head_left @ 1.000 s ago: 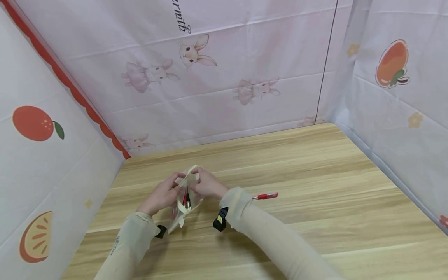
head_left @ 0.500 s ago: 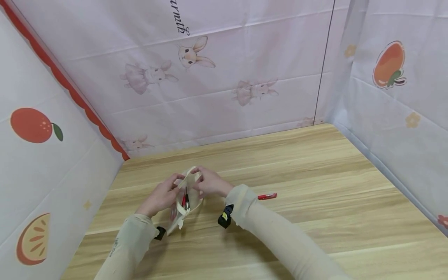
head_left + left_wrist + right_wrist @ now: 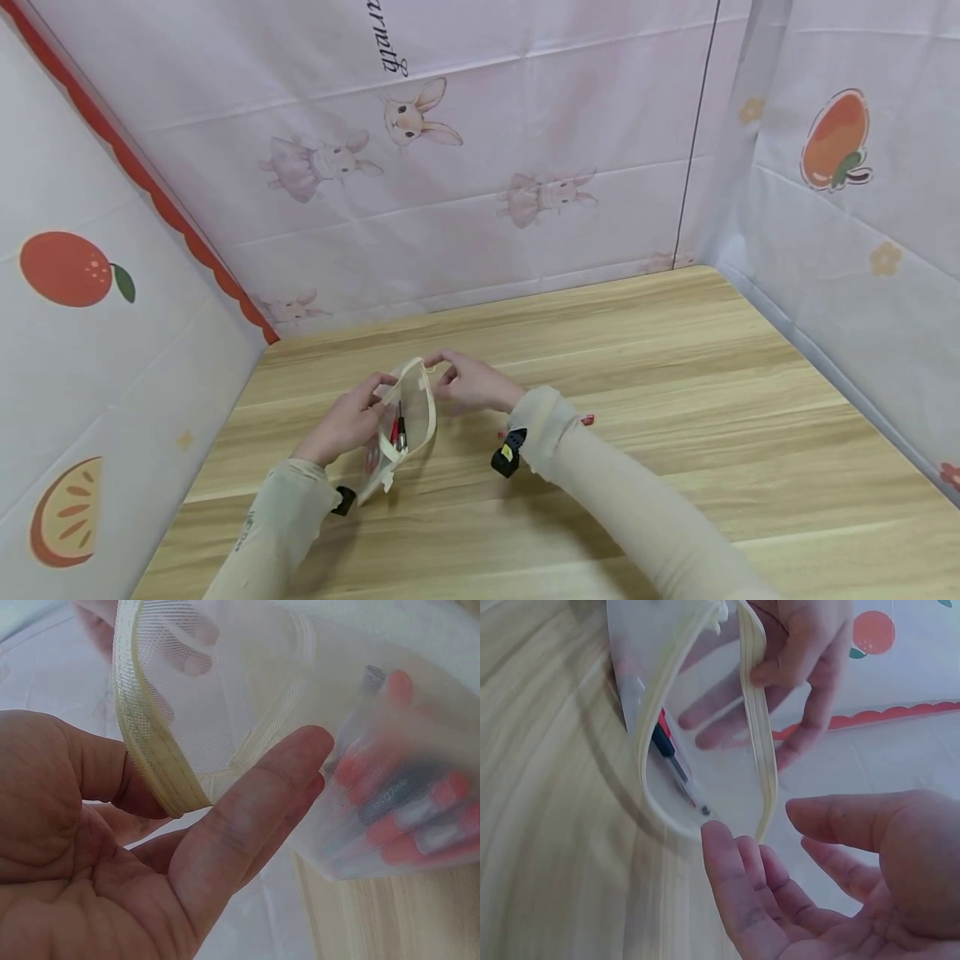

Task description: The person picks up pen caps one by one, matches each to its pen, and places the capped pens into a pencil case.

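A translucent mesh zipper pouch [image 3: 422, 410] with a cream zipper stands mouth-up on the table, its mouth spread wide. Several red and black pens [image 3: 397, 791] lie inside it, seen through the mesh. My left hand [image 3: 352, 423] pinches the left zipper edge between thumb and fingers, as the left wrist view shows. The right hand [image 3: 476, 383] is at the pouch's far right end. In the right wrist view its fingertips [image 3: 718, 834] come right up to the rim, thumb apart from the fingers, with nothing gripped.
On the wooden table [image 3: 675, 375], a red pen [image 3: 588, 420] lies right of the pouch, mostly hidden behind the right sleeve [image 3: 551, 421]. Printed cloth walls [image 3: 480, 250] enclose the table at the back, left and right.
My right hand has let go of the pouch's right edge and drawn back rightward. Its sleeve now covers most of the red pen. The left hand keeps its place on the pouch.
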### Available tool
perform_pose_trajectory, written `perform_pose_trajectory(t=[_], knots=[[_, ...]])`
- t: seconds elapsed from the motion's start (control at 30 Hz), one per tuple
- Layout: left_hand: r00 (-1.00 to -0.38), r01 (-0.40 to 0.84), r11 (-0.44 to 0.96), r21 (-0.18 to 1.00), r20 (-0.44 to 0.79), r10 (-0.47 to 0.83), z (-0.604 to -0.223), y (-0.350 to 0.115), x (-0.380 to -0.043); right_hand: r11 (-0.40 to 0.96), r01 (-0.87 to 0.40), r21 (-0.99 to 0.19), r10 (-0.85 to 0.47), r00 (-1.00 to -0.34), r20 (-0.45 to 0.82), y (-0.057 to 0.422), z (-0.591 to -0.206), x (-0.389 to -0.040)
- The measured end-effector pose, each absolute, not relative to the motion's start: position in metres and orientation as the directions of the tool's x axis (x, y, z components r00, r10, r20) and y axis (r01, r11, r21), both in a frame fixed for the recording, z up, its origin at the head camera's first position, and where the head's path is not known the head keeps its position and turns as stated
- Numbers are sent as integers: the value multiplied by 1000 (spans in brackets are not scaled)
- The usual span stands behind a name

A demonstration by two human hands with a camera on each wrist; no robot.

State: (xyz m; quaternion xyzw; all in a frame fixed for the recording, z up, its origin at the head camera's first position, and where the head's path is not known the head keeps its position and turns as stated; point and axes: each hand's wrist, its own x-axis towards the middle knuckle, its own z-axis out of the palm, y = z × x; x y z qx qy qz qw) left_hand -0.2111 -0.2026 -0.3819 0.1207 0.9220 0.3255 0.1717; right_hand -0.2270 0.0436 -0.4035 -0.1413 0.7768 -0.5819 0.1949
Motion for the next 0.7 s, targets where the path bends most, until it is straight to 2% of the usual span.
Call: perform_pose_trajectory(t=[0.5,0.7], knots=[[-917,143,788,599,-219,332,-383,-203,-212,327,-26,-945,-491,-859,-146,82,-403,-233],[-917,157,793,588,-210,338,-384,-204,-212,393,-127,-911,-532,-839,-112,99,-404,-231]])
